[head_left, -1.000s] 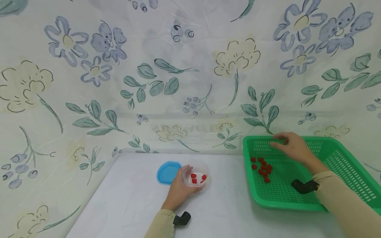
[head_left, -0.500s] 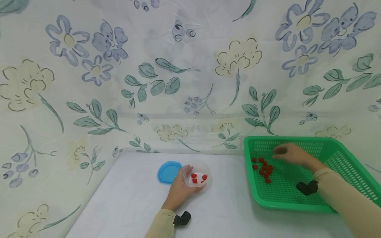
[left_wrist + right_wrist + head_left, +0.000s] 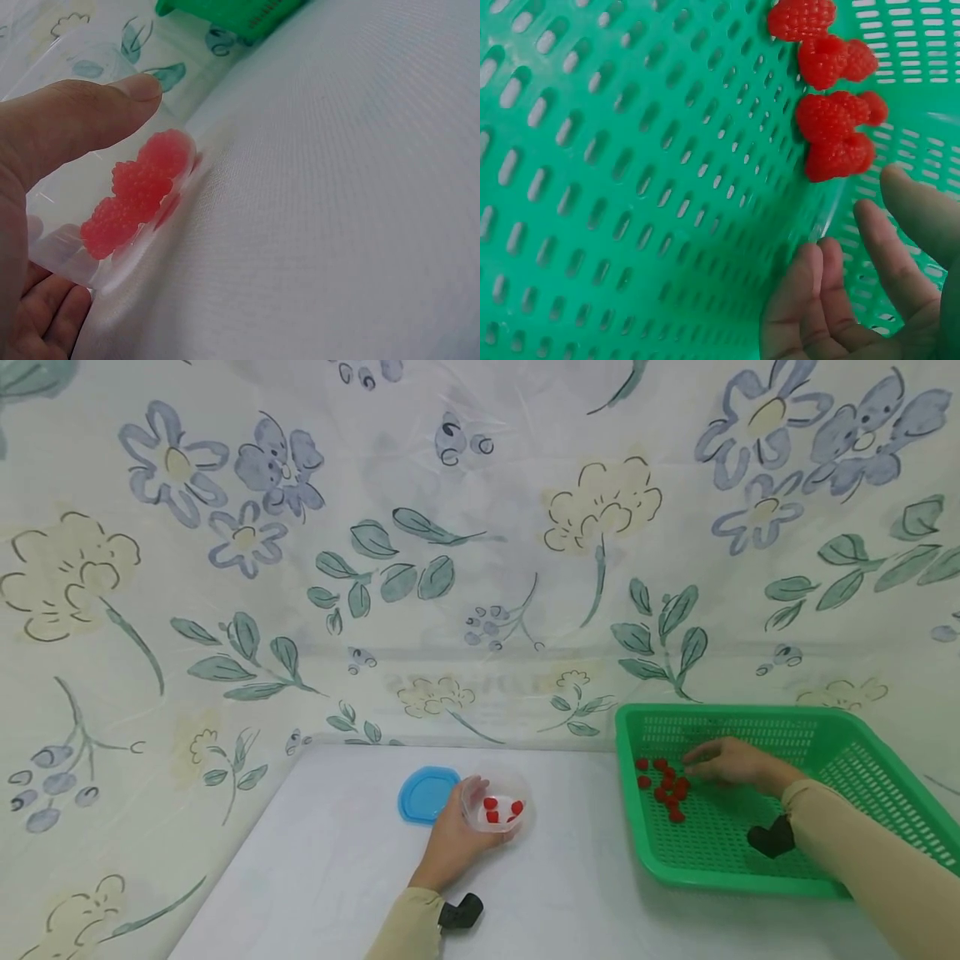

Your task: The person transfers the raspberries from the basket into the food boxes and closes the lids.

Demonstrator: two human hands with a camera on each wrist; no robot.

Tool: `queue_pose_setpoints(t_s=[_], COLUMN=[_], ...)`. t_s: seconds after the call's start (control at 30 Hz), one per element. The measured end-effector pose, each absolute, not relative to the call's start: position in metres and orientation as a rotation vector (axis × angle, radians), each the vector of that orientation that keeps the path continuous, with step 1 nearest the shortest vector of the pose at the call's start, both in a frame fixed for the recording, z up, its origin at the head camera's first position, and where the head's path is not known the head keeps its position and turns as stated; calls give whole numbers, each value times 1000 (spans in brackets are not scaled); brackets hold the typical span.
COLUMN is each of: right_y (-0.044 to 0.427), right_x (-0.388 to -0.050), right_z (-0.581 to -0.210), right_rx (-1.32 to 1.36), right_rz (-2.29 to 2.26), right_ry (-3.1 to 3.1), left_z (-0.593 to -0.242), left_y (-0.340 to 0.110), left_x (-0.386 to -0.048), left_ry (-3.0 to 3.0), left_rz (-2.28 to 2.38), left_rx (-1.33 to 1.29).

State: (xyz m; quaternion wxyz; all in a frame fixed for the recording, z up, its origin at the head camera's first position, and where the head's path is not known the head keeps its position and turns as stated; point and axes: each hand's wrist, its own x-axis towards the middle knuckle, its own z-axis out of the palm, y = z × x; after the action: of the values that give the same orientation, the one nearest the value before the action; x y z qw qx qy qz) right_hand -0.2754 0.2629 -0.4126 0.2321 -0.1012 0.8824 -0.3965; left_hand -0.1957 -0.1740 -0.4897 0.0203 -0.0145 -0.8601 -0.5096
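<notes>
Lid (image 3: 429, 794) first, blue and flat on the bench (image 3: 322, 868), partly behind the left hand (image 3: 450, 843). And look at that left grip: thumb one side, fingers the other, curled round a clear cup (image 3: 501, 787) with a few red berries (image 3: 492, 817) at its bottom. Sound hold, I'd say; light but steady pressure suits it, so the wall doesn't buckle and the mouth faces up. Over to the right now, the green basket (image 3: 720, 878), with a cluster of raspberries (image 3: 670, 787) near its left wall. Just beside them, inside the basket, hangs the right hand (image 3: 735, 762)! That grip is parted, fingers loosely bent, thumb and forefinger apart with nothing between them; no contact with the fruit that I can make out. Looks like a reach for a berry. Tidy technique here: single out one on the cluster's near edge, bring thumb and forefinger low on either side of it, then pinch gently, since it could squash or slip. A sideways sweep might scatter its neighbours.
</notes>
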Motion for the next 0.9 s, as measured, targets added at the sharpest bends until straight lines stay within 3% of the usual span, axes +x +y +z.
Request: queue_pose_setpoints(t_s=[0.9], right_y=[256], right_x=[-277], right_z=[-420], right_rx=[-404], right_rz=[-915], right_ry=[2507], left_z=[-488], left_y=[-175], left_x=[-194], left_ry=[-2682], left_rz=[-1578], left_rx=[-58])
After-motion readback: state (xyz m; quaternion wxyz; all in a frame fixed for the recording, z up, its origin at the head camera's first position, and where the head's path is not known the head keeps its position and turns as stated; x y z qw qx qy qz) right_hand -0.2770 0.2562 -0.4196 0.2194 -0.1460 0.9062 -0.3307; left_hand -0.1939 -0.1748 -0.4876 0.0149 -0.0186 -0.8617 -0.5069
